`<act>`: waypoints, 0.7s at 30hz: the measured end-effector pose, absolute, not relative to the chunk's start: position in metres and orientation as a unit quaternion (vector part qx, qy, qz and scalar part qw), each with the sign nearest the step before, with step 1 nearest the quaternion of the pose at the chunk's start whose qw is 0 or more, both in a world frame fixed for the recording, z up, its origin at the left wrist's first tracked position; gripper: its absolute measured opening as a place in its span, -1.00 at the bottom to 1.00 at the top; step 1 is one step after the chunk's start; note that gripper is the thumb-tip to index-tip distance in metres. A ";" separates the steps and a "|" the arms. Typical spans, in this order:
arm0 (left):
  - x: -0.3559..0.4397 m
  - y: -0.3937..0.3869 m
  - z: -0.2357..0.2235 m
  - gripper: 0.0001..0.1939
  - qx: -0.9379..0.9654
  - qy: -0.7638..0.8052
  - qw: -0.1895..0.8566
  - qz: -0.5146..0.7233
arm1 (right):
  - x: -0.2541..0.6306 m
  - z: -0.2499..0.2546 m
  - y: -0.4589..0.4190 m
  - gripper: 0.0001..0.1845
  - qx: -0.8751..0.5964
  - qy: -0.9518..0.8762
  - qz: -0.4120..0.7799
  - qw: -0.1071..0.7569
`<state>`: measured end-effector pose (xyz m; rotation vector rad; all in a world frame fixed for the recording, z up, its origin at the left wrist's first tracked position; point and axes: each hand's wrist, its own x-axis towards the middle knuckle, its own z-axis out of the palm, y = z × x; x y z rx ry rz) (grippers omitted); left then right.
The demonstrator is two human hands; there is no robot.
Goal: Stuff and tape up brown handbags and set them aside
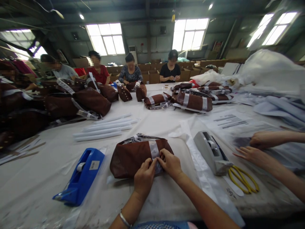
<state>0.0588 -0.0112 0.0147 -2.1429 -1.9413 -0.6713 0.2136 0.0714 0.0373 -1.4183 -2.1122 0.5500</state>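
A brown leather handbag [131, 157] lies on the white-covered table in front of me, with a pale wrapping strip [153, 148] around its body. My left hand [144, 176] and my right hand [169, 162] meet at the near lower edge of that strip, thumbs and fingers pinched close together. Both seem to grip the strip's end, though the fingertips partly cover it. To the left of the bag stands a blue tape dispenser [83, 175]. A grey tape dispenser [212, 152] is on its right.
Yellow-handled scissors [243, 179] lie beside the grey dispenser. A co-worker's hands [257, 152] press on plastic bags at the right. White paper rolls [105, 128] lie beyond the blue dispenser. Brown bags [62, 103] pile up at left; several people sit across the table.
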 end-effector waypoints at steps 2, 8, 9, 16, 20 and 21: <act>0.059 -0.009 0.017 -0.62 -0.707 -0.669 0.063 -0.220 | 0.213 0.039 0.073 -0.87 -0.528 -0.774 0.221 0.271; 0.059 -0.005 0.028 -0.61 -0.679 -0.706 -0.011 -0.201 | 0.221 0.049 0.069 -0.92 -0.493 -0.779 0.239 0.305; 0.059 -0.004 0.029 -0.62 -0.678 -0.707 -0.016 -0.199 | 0.231 0.052 0.067 -0.91 -0.486 -0.781 0.232 0.317; 0.057 -0.003 0.028 -0.62 -0.673 -0.711 -0.020 -0.204 | 0.384 0.068 0.060 -0.59 -0.619 -0.677 -0.061 0.393; 0.056 -0.002 0.026 -0.63 -0.676 -0.707 -0.013 -0.208 | 0.458 0.059 0.061 -0.47 -0.705 -0.613 -0.034 0.354; 0.056 -0.002 0.026 -0.63 -0.677 -0.706 -0.012 -0.208 | 0.467 0.056 0.062 -0.50 -0.726 -0.589 0.025 0.355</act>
